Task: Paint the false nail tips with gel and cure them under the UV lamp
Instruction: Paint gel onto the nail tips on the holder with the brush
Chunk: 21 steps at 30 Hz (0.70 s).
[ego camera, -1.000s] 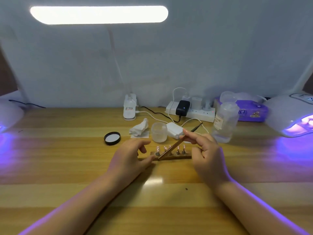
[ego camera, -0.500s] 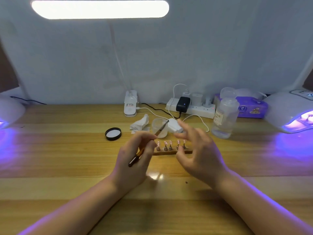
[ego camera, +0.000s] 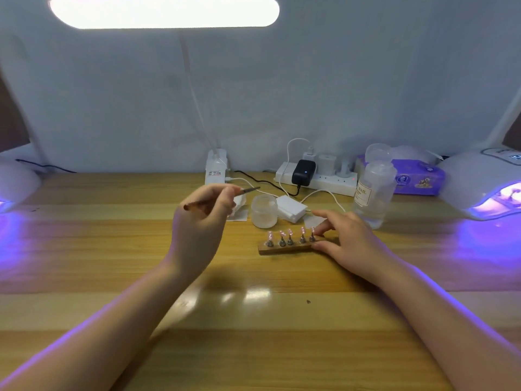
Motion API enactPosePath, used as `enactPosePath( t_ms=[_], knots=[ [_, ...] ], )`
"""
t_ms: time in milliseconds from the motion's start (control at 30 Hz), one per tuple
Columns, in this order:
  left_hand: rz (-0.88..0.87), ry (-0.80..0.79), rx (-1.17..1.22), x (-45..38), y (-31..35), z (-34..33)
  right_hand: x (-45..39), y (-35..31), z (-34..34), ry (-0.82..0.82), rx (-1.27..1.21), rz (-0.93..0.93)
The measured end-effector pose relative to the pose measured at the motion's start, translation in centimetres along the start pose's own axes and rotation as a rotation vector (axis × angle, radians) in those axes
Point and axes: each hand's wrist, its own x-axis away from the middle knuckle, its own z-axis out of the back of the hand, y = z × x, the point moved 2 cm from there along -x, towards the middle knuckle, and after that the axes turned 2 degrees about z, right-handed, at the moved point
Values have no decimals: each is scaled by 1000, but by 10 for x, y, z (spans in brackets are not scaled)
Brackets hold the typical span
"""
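My left hand (ego camera: 197,232) held the brush (ego camera: 222,197) up, fingers curled round it. My right hand (ego camera: 345,239) pinched the wooden holder (ego camera: 284,247) of pink nail tips (ego camera: 290,234) on the table (ego camera: 253,348). I think curing under the lit lamp (ego camera: 485,184) was left.

Power strip (ego camera: 315,179), tissue pack (ego camera: 417,179), crumpled tissue (ego camera: 239,206) on wooden table (ego camera: 112,249).

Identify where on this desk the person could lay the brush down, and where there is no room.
Free: the bare wood in front of the wooden nail stand, between the two forearms, and the wide stretch left of the left hand toward the left UV lamp. Crowded: behind the stand, where the small jar, white pads, cables, power strip and clear bottle cluster.
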Motion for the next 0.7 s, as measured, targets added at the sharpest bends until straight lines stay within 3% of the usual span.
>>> enactPosePath(
  t_ms=[233,400,600,700],
  knots=[
    [134,-133,-265,-38,2,-9,0,11,0,66,25,-63],
    [177,-265,-485,-55,6,-32,7,4,-1,86,61,-7],
    [282,-347,-591,-61,-1,-47,13,-29,-2,347,130,194],
    [286,-310,-571,-60,-6,-45,16,-41,-6,380,121,213]
  ],
)
